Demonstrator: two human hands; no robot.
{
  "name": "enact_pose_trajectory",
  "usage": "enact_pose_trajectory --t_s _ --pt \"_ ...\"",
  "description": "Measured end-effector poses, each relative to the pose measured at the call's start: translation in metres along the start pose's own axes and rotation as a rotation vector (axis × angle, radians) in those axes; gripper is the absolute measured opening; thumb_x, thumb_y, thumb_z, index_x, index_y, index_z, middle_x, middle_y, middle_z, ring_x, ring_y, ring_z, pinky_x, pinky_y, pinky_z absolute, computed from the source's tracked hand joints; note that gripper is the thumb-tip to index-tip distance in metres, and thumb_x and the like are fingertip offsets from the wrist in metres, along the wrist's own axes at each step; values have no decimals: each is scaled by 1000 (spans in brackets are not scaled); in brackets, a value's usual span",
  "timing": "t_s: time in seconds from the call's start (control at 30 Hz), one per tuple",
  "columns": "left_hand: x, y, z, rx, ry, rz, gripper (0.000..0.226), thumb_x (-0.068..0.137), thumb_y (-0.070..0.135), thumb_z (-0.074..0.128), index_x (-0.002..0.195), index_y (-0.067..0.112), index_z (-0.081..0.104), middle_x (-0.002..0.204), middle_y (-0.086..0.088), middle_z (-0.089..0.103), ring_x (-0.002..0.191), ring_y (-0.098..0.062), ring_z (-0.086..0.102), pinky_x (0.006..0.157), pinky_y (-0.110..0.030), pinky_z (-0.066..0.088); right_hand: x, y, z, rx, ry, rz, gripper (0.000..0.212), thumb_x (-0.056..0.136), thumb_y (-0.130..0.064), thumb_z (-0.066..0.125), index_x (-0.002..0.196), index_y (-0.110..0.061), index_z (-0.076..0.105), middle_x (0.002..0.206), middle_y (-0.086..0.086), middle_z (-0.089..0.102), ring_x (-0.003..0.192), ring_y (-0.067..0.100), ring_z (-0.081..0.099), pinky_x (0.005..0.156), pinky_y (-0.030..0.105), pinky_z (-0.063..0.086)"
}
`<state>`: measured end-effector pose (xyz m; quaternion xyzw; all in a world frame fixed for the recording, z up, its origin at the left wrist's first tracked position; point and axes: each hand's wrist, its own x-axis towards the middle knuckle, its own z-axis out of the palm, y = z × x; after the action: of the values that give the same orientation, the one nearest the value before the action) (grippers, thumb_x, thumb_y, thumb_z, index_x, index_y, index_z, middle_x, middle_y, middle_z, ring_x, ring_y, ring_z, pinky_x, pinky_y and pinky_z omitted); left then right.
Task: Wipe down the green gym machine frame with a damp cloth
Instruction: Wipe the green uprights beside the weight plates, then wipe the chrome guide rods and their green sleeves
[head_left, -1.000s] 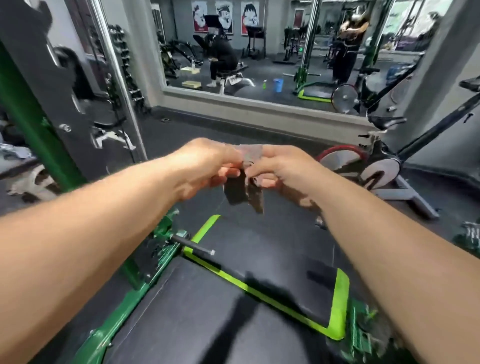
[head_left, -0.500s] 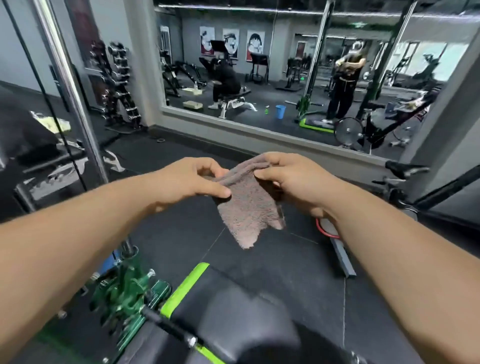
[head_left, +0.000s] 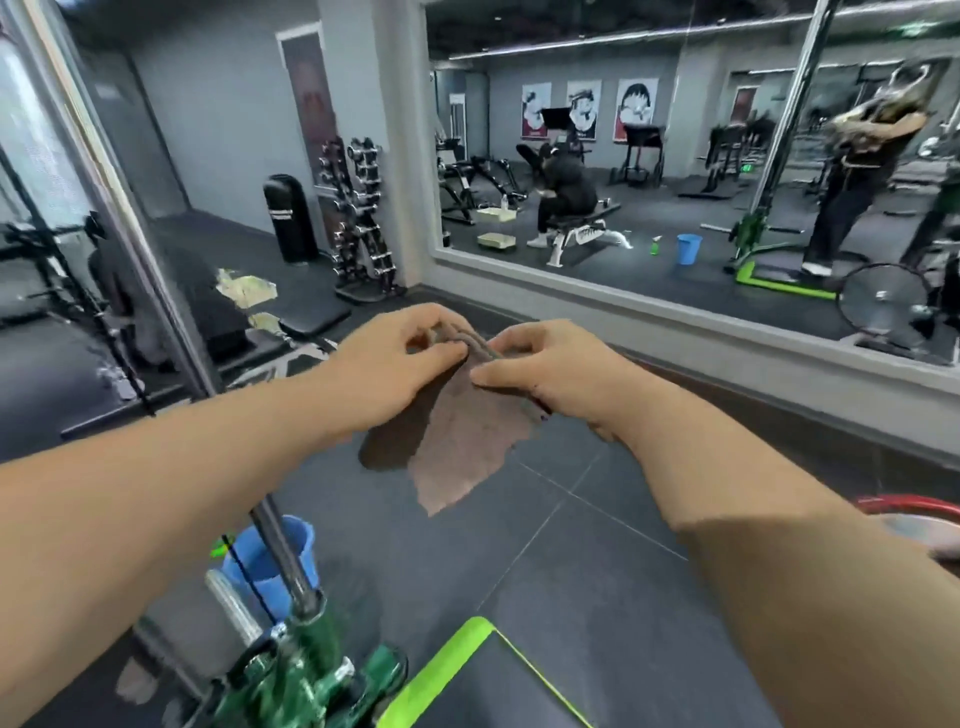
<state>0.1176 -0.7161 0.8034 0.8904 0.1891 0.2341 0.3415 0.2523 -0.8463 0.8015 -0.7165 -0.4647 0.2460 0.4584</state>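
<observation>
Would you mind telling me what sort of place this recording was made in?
A gym, almost certainly: a dumbbell rack stands by the wall, a weight bench shows in the large wall mirror, and a green machine frame sits in the foreground.

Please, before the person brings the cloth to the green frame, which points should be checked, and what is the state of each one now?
1. Grip on the cloth: ok. The left hand and right hand both pinch the top edge of the brown cloth.
2. Cloth folded into a pad: not ok. It is bunched at the top and hangs loose below the hands.
3. Cloth damp: cannot tell.
4. Target in view: ok. The green frame base is at the lower left, under the left forearm.
5. Cloth on the frame: not ok. It is held in the air, apart from the frame.
6. Water close by: cannot tell. A blue bucket stands just behind the frame base, but its contents are hidden.
</observation>
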Motion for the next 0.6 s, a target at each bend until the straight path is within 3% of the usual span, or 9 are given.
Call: enact_pose_trajectory --t_s 0.1,0.17,0.2,0.27,0.37,0.43,0.53,0.6 --pt "51 -19 11 -111 23 -167 16 92 36 64 105 28 68 97 -2 73 84 -7 67 80 -27 52 74 25 -18 19 -45 -37 9 90 -23 69 87 -15 73 75 1 65 66 13 56 60 25 44" --pt "88 -32 19 -316 -119 -404 29 80 36 73 103 20 70 105 -7 74 92 -18 70 86 -37 54 128 44 -39 166 -73 -26 13 92 -16 65 79 -16 69 73 2 64 63 15 55 58 26 44" --pt "102 -39 23 -329 -215 -484 29 75 31 79 99 17 73 105 -8 74 93 -21 69 87 -38 53 149 54 -49 224 -77 -7 17 92 -13 64 76 -18 66 71 2 62 60 14 54 56 26 42" --pt "133 -54 27 -271 -244 -525 10 79 19 77 89 21 78 98 -5 75 92 -22 66 88 -38 50 189 67 -71 245 -115 19 20 93 -11 63 74 -19 63 68 -1 60 55 11 52 51 24 38" --pt "178 -64 25 -274 -59 -627 12 92 12 64 96 10 75 102 -11 74 96 -28 67 94 -37 50 244 73 -104 223 -219 53 20 91 -6 62 76 -18 65 67 0 62 52 12 55 45 20 40" --pt "194 -61 16 -206 72 -655 15 92 12 64 99 0 70 95 -12 72 86 -24 63 81 -29 50 270 69 -112 189 -259 59 19 88 -3 61 79 -18 69 69 4 63 54 17 55 46 20 42" --pt "207 -52 -4 -131 304 -666 22 77 25 72 86 5 67 80 -10 65 75 -19 54 72 -32 41 298 49 -110 138 -362 27 19 83 1 61 74 -15 64 67 7 57 60 21 49 54 25 41" --pt "206 -45 -24 -142 454 -645 12 81 21 74 82 11 66 73 -2 64 69 -16 54 65 -28 42 312 30 -102 168 -432 21 18 82 4 61 75 -12 59 70 11 53 66 22 48 60 30 43"
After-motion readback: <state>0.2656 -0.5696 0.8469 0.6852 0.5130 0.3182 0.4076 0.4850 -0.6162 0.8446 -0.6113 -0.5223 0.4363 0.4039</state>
